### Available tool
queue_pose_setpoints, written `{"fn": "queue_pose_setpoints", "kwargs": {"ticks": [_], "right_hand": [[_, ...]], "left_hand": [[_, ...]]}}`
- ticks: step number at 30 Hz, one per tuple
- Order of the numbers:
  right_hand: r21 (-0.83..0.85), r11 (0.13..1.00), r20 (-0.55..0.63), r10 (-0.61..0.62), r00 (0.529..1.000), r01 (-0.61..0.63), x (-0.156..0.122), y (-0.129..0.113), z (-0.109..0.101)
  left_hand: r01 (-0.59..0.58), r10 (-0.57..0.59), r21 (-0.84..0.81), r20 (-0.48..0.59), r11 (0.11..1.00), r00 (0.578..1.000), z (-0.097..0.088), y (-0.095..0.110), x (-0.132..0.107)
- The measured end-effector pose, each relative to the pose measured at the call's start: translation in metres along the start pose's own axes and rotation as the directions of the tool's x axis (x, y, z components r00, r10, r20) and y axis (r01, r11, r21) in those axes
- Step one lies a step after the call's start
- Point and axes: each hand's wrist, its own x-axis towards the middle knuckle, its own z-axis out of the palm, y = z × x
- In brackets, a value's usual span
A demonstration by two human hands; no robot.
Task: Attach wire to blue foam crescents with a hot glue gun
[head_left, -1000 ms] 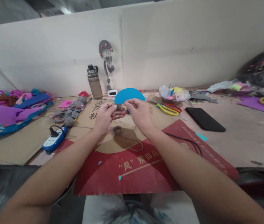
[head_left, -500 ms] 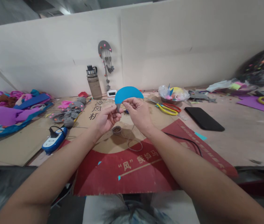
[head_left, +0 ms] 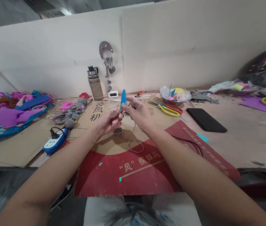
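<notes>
Between my hands, above the cardboard, stands a blue felt piece (head_left: 123,98), seen almost edge-on. My left hand (head_left: 110,121) pinches its lower end, where a greyish bit shows between the fingers. The fingers of my right hand (head_left: 138,112) are closed on the blue felt from the right, hiding part of it. Below my hands sits a small round container (head_left: 117,131) with something brownish in it. A pale thin cord (head_left: 136,151) lies looped on the red and brown cardboard (head_left: 133,183).
To the right lie yellow-handled scissors (head_left: 169,111), red-handled scissors (head_left: 176,108), a bowl in plastic (head_left: 174,95) and a black phone (head_left: 206,120). Leftward are a power strip (head_left: 55,142), grey felt pieces (head_left: 70,114) and coloured cloth (head_left: 7,116). A bottle (head_left: 95,84) stands behind.
The blue felt piece has turned from showing its broad curved face to nearly edge-on. My right hand has shifted slightly with it; my left hand stays at its lower end.
</notes>
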Motion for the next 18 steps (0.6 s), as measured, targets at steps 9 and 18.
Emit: {"fn": "queue_pose_setpoints", "kwargs": {"ticks": [9,18], "right_hand": [[0.145,0.973,0.154,0.16,0.975,-0.182,0.0,-0.01,-0.009],[0.156,0.952,0.107,0.248,0.963,-0.263,0.001,0.0,-0.006]], "left_hand": [[-0.086,0.067,0.176,0.109,0.981,0.992,-0.002,-0.004,-0.002],[-0.247,0.291,0.443,-0.031,0.862,0.956,-0.001,-0.01,0.003]]}}
